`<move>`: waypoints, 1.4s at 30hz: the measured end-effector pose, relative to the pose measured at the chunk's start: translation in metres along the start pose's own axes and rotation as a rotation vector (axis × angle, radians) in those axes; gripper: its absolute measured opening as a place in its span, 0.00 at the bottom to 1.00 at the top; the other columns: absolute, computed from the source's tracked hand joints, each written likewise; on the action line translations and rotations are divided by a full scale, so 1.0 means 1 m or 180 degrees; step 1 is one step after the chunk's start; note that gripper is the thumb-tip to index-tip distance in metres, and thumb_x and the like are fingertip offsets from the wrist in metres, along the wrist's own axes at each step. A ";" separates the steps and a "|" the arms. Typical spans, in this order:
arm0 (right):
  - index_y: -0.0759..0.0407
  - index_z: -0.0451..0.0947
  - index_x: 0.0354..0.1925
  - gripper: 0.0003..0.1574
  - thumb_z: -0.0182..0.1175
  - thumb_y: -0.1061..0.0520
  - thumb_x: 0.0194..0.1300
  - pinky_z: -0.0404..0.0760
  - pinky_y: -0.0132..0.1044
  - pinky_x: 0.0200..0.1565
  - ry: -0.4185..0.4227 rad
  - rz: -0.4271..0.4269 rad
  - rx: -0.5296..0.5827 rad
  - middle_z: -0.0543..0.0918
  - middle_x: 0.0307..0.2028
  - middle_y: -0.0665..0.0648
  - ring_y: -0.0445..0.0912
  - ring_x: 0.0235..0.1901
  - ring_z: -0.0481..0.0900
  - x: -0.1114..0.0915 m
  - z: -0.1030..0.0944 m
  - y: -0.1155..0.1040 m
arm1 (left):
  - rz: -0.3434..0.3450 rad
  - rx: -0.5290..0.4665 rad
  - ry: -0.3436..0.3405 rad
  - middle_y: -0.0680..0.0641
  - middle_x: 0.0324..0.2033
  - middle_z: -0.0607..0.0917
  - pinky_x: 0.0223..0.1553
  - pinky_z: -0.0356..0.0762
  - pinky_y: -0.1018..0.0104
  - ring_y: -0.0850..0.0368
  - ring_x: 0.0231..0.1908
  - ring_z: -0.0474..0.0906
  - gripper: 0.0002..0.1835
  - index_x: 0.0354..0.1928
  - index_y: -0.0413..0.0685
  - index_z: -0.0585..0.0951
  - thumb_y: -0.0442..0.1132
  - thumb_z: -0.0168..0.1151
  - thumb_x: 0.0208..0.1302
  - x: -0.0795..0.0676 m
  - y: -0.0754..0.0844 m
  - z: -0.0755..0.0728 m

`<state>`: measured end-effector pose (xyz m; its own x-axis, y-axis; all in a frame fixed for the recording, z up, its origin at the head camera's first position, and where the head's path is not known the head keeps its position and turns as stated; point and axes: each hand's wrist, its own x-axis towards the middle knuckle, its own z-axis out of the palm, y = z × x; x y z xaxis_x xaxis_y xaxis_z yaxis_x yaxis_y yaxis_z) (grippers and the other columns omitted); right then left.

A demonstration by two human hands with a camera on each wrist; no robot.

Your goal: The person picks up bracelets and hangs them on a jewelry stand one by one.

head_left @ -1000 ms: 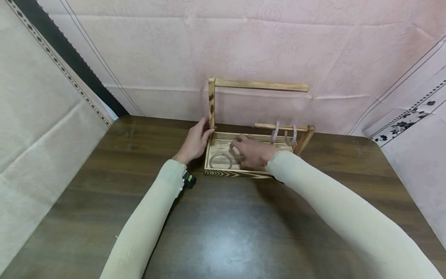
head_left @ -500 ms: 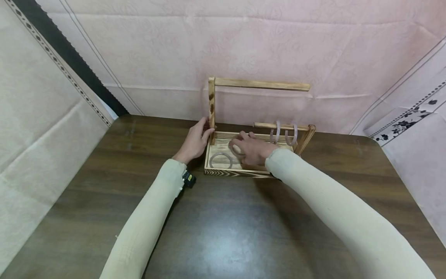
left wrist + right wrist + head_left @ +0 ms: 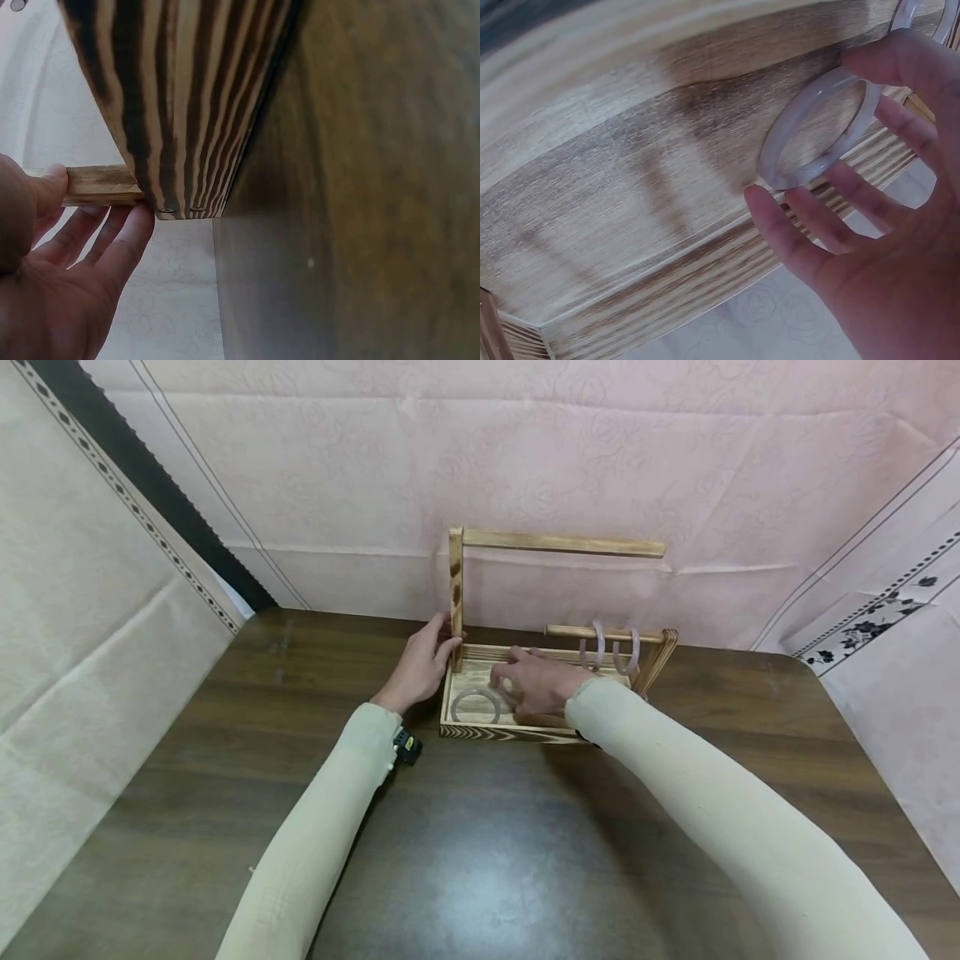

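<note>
A wooden display rack has a shallow tray [image 3: 517, 734] as its base and an upright post [image 3: 456, 585] at its left. My left hand [image 3: 418, 667] grips this post low down, thumb on one side and fingers on the other. Inside the tray, my right hand [image 3: 542, 683] has its thumb and fingertips on opposite edges of a pale, translucent bangle [image 3: 778, 180], which looks tilted off the tray floor. Another bangle [image 3: 476, 692] lies flat at the tray's left end. Two lilac bangles, one [image 3: 599, 643] left of the other [image 3: 636, 652], hang on the short rod [image 3: 566, 631].
A long upper bar [image 3: 562, 542] reaches right from the post, above the tray. The short rod's slanted support [image 3: 656, 660] rises at the right end. Behind the brown table [image 3: 337, 643] hangs a pale pink cloth [image 3: 337, 468]. A small black device [image 3: 407, 747] sits at my left wrist.
My right hand has shifted slightly left within the tray, staying at the bangle. The left hanging bangle has swung a little on its rod. My left hand stays on the post.
</note>
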<state>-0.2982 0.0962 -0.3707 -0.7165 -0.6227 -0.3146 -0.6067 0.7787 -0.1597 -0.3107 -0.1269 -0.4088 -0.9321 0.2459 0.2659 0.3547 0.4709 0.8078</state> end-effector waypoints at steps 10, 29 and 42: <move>0.45 0.75 0.60 0.37 0.77 0.54 0.52 0.79 0.49 0.56 0.0136 -0.0181 -0.0232 0.73 0.59 0.58 0.54 0.53 0.72 0.006 0.003 0.000 | 0.0006 0.0007 0.0023 0.37 0.57 0.82 0.63 0.79 0.53 0.45 0.62 0.78 0.19 0.68 0.40 0.68 0.37 0.49 0.80 0.001 -0.001 0.000; 0.44 0.79 0.59 0.36 0.79 0.49 0.52 0.79 0.50 0.56 0.0524 -0.0342 -0.0352 0.74 0.62 0.55 0.55 0.53 0.73 -0.002 0.005 -0.002 | -0.0022 -0.0004 0.0003 0.39 0.58 0.82 0.61 0.80 0.52 0.46 0.61 0.78 0.20 0.69 0.41 0.68 0.37 0.50 0.80 0.000 0.001 -0.001; 0.43 0.76 0.64 0.41 0.77 0.50 0.53 0.83 0.50 0.49 0.0731 -0.0320 -0.0302 0.71 0.66 0.54 0.56 0.57 0.71 -0.014 0.005 -0.013 | -0.0062 -0.0019 -0.0031 0.36 0.60 0.80 0.64 0.78 0.51 0.45 0.63 0.77 0.20 0.69 0.42 0.67 0.38 0.49 0.80 -0.002 0.000 -0.002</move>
<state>-0.2786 0.0951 -0.3690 -0.7037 -0.7060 -0.0793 -0.7006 0.7081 -0.0876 -0.3087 -0.1286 -0.4082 -0.9381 0.2450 0.2449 0.3359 0.4706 0.8159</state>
